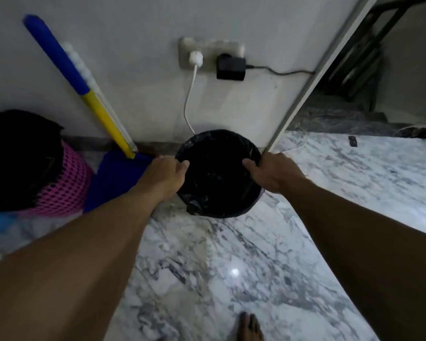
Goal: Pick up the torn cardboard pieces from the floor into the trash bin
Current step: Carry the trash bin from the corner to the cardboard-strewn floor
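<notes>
A round trash bin (219, 207) lined with a black bag stands on the marble floor against the white wall. My left hand (164, 174) grips its left rim, thumb over the edge. On the opposite rim my right hand (272, 171) holds the same way. The inside of the bin is dark and I cannot make out its contents. No torn cardboard pieces show anywhere on the floor in view.
A blue and yellow broom (84, 87) leans on the wall left of the bin. A pink mesh basket (64, 183) with dark cloth sits far left. A wall socket (210, 54) with plugs and a white cable is above the bin. A doorway (354, 70) opens at right. My bare foot (250, 327) is at the bottom.
</notes>
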